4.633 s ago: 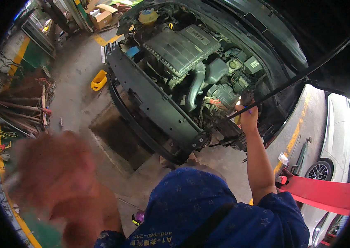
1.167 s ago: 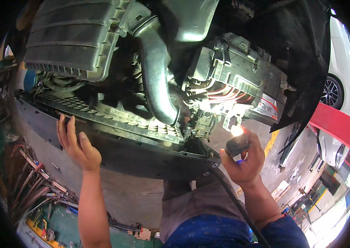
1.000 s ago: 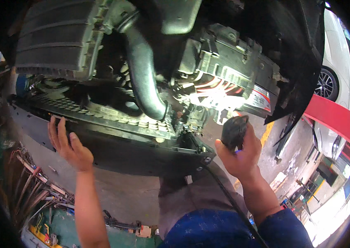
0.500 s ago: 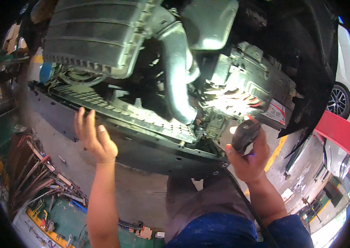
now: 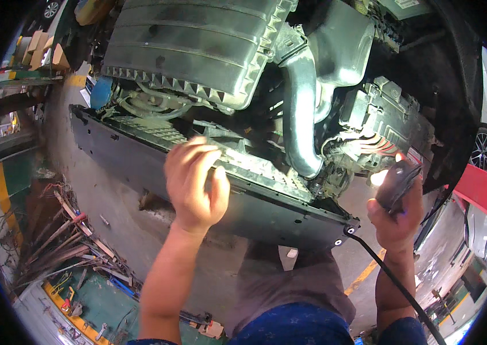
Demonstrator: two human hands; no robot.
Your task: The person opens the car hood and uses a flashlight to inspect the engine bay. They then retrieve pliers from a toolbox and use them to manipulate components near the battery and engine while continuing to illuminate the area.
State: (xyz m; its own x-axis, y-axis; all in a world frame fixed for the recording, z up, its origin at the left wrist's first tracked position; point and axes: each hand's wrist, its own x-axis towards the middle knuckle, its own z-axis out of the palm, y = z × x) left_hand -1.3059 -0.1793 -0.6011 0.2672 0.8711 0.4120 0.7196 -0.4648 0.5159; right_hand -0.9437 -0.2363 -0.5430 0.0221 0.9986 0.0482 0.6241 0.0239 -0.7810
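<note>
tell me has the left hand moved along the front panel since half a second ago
Yes. The left hand has shifted right along the black front panel, closer to the grey intake pipe.

Left hand [image 5: 194,181] raised, fingers curled; right hand [image 5: 393,215] in closed grip

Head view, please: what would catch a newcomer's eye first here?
The lit corded work lamp in the right hand glares at the right, beside the engine bay. At the centre, the left hand rests on the car's dark front crossmember. Above them, a big grey air box and a curved intake pipe fill the top.
</note>
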